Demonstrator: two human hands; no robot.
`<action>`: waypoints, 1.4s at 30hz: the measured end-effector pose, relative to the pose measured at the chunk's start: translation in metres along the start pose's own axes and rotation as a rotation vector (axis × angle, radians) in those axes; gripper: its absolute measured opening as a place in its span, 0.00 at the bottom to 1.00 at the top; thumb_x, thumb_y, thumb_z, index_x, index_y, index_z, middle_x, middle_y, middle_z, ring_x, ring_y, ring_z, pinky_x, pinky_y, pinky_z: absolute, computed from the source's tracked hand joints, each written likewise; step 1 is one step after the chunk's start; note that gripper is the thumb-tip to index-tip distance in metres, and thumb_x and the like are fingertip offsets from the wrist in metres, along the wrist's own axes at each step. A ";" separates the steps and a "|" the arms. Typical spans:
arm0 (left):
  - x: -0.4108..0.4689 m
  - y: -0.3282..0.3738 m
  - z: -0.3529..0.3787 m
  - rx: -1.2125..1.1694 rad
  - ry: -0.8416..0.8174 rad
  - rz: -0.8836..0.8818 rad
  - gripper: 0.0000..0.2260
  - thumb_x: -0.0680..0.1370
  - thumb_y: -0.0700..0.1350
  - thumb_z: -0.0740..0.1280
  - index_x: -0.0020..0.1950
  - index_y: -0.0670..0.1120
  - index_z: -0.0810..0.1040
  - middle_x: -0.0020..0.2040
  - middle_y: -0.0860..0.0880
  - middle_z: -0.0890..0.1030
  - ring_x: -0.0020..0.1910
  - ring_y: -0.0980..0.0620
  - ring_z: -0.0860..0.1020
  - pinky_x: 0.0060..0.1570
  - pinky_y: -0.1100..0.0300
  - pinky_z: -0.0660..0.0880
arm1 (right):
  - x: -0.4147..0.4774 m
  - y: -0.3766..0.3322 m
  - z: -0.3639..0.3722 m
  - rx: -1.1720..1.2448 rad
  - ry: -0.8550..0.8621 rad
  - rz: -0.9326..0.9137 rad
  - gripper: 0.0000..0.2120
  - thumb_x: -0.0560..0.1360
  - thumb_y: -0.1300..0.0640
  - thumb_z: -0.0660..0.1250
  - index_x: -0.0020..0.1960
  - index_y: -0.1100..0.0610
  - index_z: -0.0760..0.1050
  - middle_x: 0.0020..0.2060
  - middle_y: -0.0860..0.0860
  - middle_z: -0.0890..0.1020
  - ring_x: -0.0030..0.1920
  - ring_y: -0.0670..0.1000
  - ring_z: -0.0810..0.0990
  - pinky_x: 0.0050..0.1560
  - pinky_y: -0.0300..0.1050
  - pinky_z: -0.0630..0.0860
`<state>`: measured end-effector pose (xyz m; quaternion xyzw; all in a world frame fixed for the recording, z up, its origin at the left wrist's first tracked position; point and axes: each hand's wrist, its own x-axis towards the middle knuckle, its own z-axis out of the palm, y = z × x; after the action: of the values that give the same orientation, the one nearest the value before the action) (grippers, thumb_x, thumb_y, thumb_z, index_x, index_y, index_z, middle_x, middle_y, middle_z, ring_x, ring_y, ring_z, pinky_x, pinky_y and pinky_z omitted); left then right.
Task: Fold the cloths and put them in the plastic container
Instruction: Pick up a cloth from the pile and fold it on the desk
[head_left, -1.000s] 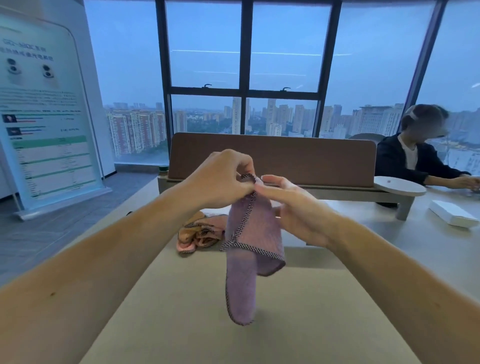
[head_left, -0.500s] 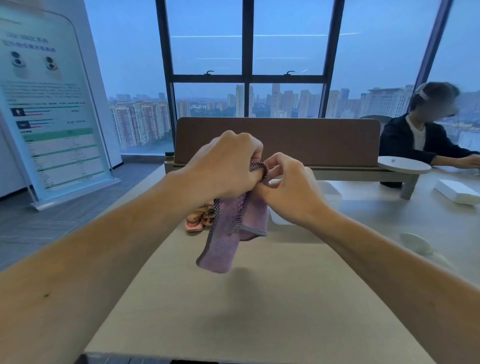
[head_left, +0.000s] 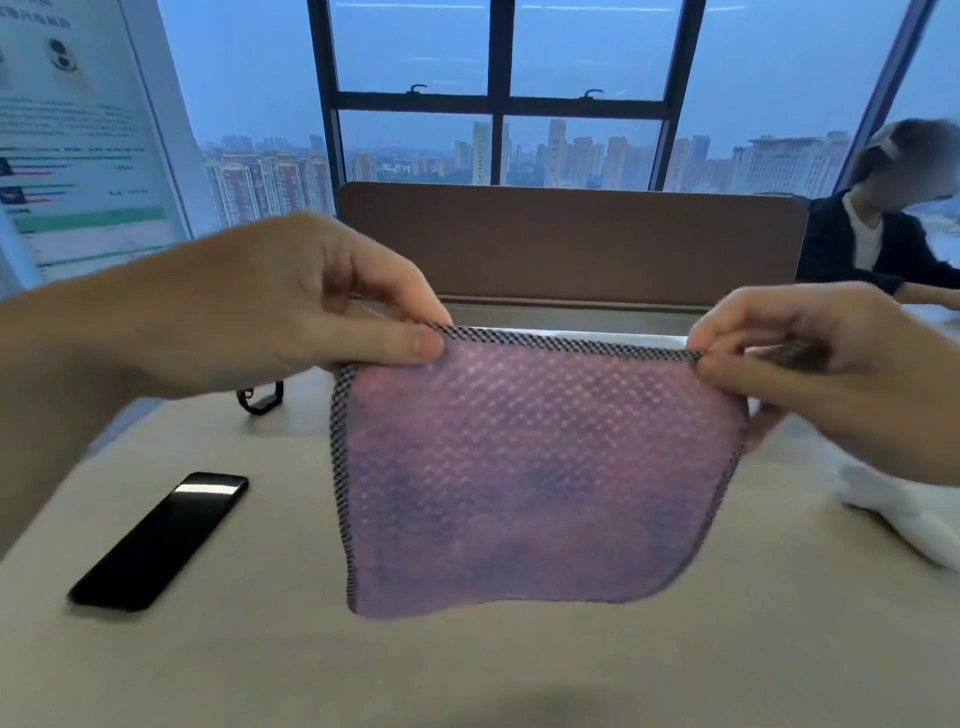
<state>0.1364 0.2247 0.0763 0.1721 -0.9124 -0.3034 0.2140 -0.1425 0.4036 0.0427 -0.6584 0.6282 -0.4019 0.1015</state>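
Observation:
A purple cloth (head_left: 530, 467) with a dark checked hem hangs spread flat in the air above the beige table (head_left: 260, 649). My left hand (head_left: 311, 306) pinches its top left corner between thumb and fingers. My right hand (head_left: 810, 358) pinches the top right corner. The cloth's lower edge hangs free just above the table. A pale rim of the plastic container (head_left: 623, 339) shows just behind the cloth's top edge; the rest of it is hidden by the cloth.
A black phone (head_left: 161, 538) lies on the table at the left, with a small black clip-like thing (head_left: 260, 397) behind it. Something white (head_left: 904, 514) lies at the right. A brown divider panel (head_left: 571, 244) closes the far edge; a person (head_left: 883, 234) sits beyond it at the right.
My hands have moved apart from the bunched cloth and now stretch it out flat between them. The view has tilted down and nearer; the orange cloth pile is now out of sight.

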 end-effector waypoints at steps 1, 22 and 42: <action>0.007 -0.008 -0.002 -0.022 0.047 -0.007 0.04 0.69 0.52 0.73 0.40 0.60 0.87 0.38 0.56 0.87 0.36 0.64 0.82 0.40 0.75 0.75 | 0.010 0.004 -0.007 0.003 0.011 0.009 0.05 0.72 0.53 0.70 0.45 0.50 0.83 0.40 0.52 0.85 0.37 0.50 0.84 0.35 0.44 0.84; 0.060 -0.238 0.180 0.372 -0.132 -0.013 0.27 0.80 0.64 0.60 0.78 0.56 0.68 0.77 0.56 0.68 0.76 0.57 0.64 0.76 0.59 0.58 | 0.048 0.194 0.192 -0.576 -0.243 0.215 0.35 0.78 0.31 0.50 0.78 0.49 0.62 0.78 0.47 0.64 0.78 0.50 0.59 0.79 0.52 0.56; 0.063 -0.241 0.193 0.465 -0.171 -0.181 0.39 0.75 0.75 0.49 0.83 0.58 0.54 0.84 0.55 0.54 0.82 0.55 0.49 0.81 0.51 0.46 | 0.028 0.192 0.196 -0.611 -0.356 0.202 0.42 0.74 0.23 0.42 0.82 0.43 0.44 0.82 0.42 0.48 0.82 0.46 0.43 0.81 0.55 0.42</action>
<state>0.0313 0.1073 -0.1967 0.2715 -0.9533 -0.1168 0.0628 -0.1601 0.2694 -0.1970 -0.6527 0.7535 -0.0627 0.0467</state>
